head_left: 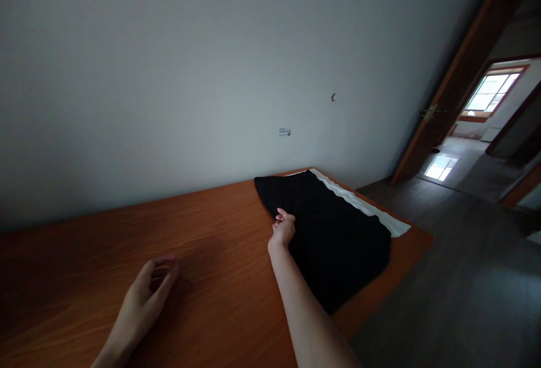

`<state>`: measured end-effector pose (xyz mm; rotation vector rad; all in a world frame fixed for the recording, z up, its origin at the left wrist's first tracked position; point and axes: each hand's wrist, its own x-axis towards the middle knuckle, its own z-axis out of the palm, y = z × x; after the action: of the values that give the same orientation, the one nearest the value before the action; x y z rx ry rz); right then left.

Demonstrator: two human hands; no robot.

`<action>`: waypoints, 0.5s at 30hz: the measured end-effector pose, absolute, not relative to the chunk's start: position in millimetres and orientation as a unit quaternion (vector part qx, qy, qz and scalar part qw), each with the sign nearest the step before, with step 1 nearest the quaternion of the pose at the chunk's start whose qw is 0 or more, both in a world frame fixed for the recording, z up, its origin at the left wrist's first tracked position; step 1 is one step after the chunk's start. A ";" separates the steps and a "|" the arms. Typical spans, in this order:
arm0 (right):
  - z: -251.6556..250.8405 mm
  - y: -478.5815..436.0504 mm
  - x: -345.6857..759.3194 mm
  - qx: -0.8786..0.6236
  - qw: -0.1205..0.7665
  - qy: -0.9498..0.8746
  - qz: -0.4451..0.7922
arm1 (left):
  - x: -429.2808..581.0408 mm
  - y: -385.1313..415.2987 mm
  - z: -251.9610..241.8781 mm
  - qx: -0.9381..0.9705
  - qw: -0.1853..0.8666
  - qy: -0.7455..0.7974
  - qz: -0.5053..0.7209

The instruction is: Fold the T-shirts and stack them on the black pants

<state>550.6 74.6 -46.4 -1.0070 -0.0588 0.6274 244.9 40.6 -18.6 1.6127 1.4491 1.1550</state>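
A black cloth or garment (pixel 333 238) lies spread on the right part of the wooden table (pixel 220 283), and its exact kind cannot be made out. Beneath its far right side, a strip of white cloth (pixel 367 205) shows. My right hand (pixel 284 229) is closed at the black cloth's left edge and appears to pinch it between the fingers. Over the bare wood to the left is my left hand (pixel 150 295), its fingers loosely curled and apart from the thumb, with nothing seen in it.
A pale wall (pixel 190 75) runs along the table's back edge, with a small label (pixel 284 132) and a round fitting (pixel 333 97) on it. To the right, past the table's end, are a dark floor (pixel 456 266) and a brown wooden door (pixel 448 92) standing open.
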 end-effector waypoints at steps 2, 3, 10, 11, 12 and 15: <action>-43.5 73.9 544.7 -0.501 0.818 -0.054 0.278 | 244.1 41.3 -20.3 0.625 0.333 0.553 0.440; -41.3 73.2 540.9 -0.511 0.813 -0.071 0.270 | 243.5 41.7 -21.6 0.628 0.332 0.550 0.440; -17.9 57.4 495.5 -0.541 0.762 -0.253 0.249 | 238.1 46.3 -34.2 0.658 0.321 0.524 0.435; -14.9 53.2 487.2 -0.546 0.741 -0.300 0.252 | 237.7 46.7 -35.5 0.662 0.319 0.523 0.432; -12.2 48.4 479.0 -0.547 0.714 -0.352 0.259 | 237.4 47.0 -36.6 0.665 0.319 0.522 0.429; -5.0 32.0 455.7 -0.501 0.601 -0.520 0.343 | 237.9 47.5 -39.2 0.679 0.321 0.515 0.414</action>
<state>455.7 32.0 -5.0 -1.1607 -1.2047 0.7957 237.9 47.5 -39.2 1.7832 1.3524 1.0889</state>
